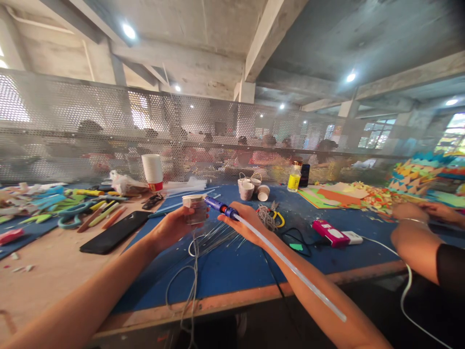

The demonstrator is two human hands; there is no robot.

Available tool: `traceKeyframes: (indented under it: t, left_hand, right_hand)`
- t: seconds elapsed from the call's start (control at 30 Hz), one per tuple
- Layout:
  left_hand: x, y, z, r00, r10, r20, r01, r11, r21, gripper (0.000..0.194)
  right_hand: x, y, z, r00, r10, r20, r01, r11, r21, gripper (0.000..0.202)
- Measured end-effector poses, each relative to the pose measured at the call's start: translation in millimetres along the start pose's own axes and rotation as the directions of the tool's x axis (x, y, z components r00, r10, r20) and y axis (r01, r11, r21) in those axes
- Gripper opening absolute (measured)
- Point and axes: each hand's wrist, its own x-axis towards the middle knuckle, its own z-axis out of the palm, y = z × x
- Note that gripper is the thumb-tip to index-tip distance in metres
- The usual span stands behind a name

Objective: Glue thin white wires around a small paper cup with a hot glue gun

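My left hand (174,225) is closed round a small cup (196,211) wrapped in grey cord, with its pale rim upward. Grey cord (195,271) hangs from it over the table's front edge. In my right hand (249,220) is a blue glue gun (219,206), its nozzle at the cup's rim. A long clear glue stick (294,269) sticks out of the gun's back, over my right forearm. Thin grey strands lie on the blue mat beneath both hands.
Black phone (115,231), scissors (74,213) and clay lie left; stacked cups (152,170) and small cups (247,189) behind. Yellow-handled scissors (279,219), a bottle (294,178), a pink power strip (330,233) and another person's arms (416,237) are right.
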Motion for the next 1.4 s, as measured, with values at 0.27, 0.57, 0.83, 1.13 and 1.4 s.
traceKeyframes:
  t: [0.27, 0.57, 0.83, 1.13, 1.4]
  left_hand:
    - [-0.1, 0.7, 1.1, 1.0, 0.019, 0.0, -0.019, 1.0, 0.018, 0.036]
    - [-0.6, 1.5, 1.8, 1.0, 0.009, 0.002, -0.009, 1.0, -0.014, 0.034]
    - [-0.9, 2.2, 3.0, 1.0, 0.012, 0.01, -0.012, 1.0, -0.013, 0.035]
    - [0.0, 3.6, 0.8, 0.999, 0.005, 0.048, -0.002, 0.998, -0.07, 0.038]
    - [-0.3, 5.1, -2.4, 0.995, 0.002, 0.095, 0.007, 0.995, -0.098, 0.04]
  right_hand:
    - [-0.1, -0.9, -0.8, 1.0, 0.005, 0.007, -0.005, 1.0, 0.008, 0.035]
    - [0.0, 0.8, -0.3, 1.0, -0.004, 0.003, 0.004, 1.0, 0.02, 0.034]
    - [-0.2, 1.9, -0.6, 1.0, -0.017, -0.007, 0.017, 1.0, 0.019, 0.035]
    - [-0.4, 2.4, -1.2, 1.0, -0.009, -0.008, 0.009, 1.0, 0.027, 0.038]
    - [-0.3, 1.1, -2.5, 1.0, 0.002, -0.007, -0.002, 0.999, 0.045, 0.036]
